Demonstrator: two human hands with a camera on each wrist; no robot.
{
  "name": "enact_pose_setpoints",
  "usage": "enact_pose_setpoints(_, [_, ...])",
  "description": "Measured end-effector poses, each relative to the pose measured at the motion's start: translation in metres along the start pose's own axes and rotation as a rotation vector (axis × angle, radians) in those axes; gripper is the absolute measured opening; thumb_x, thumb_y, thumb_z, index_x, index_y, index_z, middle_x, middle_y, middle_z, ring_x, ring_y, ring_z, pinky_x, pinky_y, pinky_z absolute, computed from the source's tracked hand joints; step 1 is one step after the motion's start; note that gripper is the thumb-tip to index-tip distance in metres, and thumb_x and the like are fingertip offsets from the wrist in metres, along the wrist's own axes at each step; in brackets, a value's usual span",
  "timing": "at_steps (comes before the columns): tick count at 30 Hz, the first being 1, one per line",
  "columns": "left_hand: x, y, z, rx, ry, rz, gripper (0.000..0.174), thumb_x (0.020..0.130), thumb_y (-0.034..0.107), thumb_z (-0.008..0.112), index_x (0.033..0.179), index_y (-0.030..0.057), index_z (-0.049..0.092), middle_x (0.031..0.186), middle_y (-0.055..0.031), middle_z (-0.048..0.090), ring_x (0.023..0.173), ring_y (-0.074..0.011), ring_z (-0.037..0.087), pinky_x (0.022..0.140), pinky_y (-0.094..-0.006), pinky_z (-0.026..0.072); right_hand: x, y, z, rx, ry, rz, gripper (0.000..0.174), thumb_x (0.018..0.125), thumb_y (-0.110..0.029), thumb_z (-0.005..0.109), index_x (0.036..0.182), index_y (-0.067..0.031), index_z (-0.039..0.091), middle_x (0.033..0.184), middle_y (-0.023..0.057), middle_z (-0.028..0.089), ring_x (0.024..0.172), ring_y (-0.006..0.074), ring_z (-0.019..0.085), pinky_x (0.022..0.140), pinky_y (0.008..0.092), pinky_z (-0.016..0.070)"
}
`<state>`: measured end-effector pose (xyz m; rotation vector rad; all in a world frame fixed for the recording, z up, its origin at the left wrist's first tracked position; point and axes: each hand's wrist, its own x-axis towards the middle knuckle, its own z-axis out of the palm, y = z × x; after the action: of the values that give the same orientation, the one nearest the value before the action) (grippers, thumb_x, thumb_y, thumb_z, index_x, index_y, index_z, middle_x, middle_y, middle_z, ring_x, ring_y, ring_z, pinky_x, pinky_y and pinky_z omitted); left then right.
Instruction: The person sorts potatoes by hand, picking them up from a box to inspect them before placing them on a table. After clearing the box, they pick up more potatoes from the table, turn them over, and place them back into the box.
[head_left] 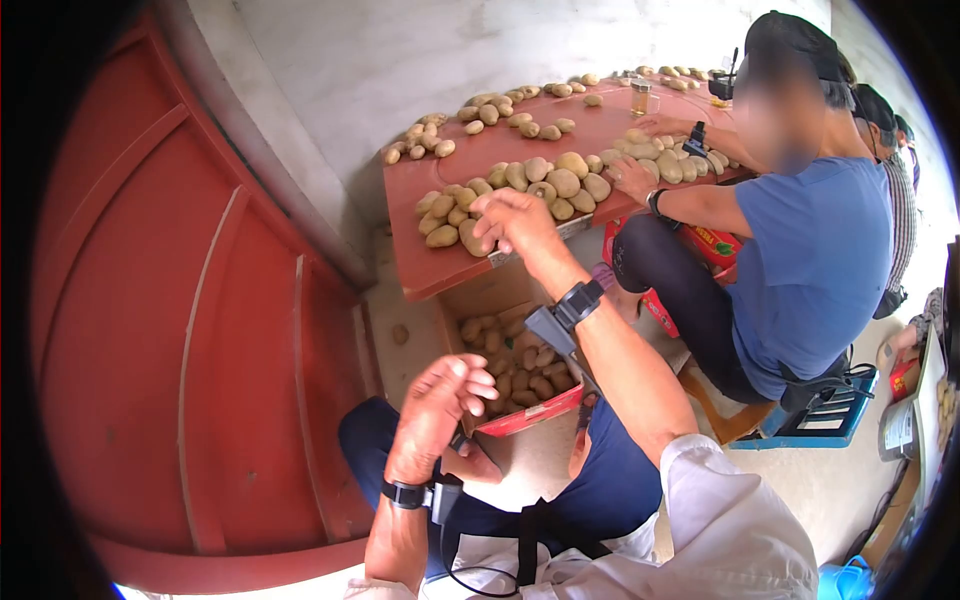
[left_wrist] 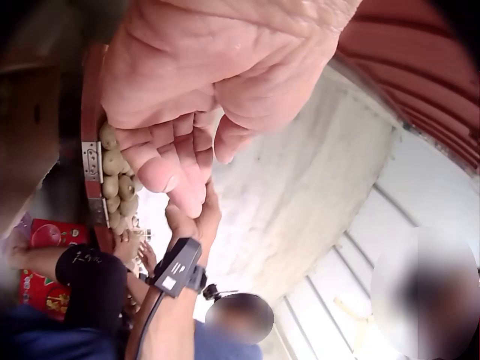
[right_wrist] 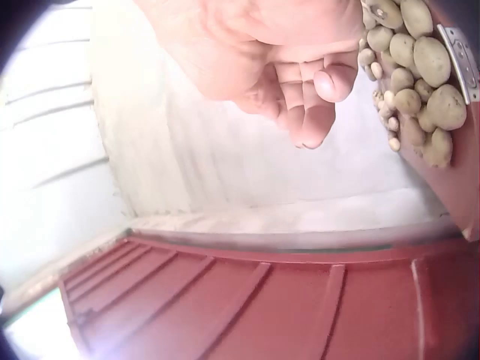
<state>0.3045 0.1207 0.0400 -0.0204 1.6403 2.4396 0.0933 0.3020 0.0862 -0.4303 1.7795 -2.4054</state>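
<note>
My right hand [head_left: 520, 228] hovers at the near edge of the red table, overlapping a pile of potatoes [head_left: 563, 183] in the head view. Its fingers [right_wrist: 311, 127] bend loosely, and the right wrist view shows nothing in the palm. Lower and to the left, my left hand [head_left: 440, 400] hangs in the air beside a cardboard box [head_left: 530, 415] with red sides. The left fingers [left_wrist: 184, 187] are relaxed and hold nothing. Inside that box, below the table edge, lie many more potatoes [head_left: 515, 375].
The red table [head_left: 420, 270] carries more potatoes [head_left: 490, 105] along its back and a glass mug [head_left: 640, 97]. A person in a blue shirt [head_left: 815, 270] sits at the right, hands among potatoes. A red metal door [head_left: 200, 330] stands on the left.
</note>
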Motion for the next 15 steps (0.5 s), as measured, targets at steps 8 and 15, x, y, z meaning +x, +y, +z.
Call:
enact_pose_setpoints(8, [-0.023,0.044,-0.025,-0.403,0.210,0.203,0.024,0.108,0.029,0.056,0.113,0.0062,0.061,0.094,-0.0022,0.061,0.084,-0.0157,0.058,0.069,-0.0300,0.0483,0.052,0.009,-0.076,0.729,0.128,-0.080,0.022,0.101,-0.027,0.062,0.111,-0.0071,0.065,0.084,0.0043,0.069,0.069,0.0150,0.062,0.056,0.0269,0.0437])
enact_pose_setpoints(15, [-0.037,0.064,-0.013,-0.519,0.240,0.298,0.020,0.107,0.028,0.057,0.110,0.0088,0.061,0.092,-0.0011,0.058,0.083,-0.0146,0.056,0.069,-0.0285,0.0458,0.062,0.006,-0.092,1.066,0.254,-0.071,0.022,0.105,-0.024,0.052,0.114,-0.0064,0.062,0.091,0.0044,0.060,0.074,0.0179,0.055,0.060,0.0318,0.0415])
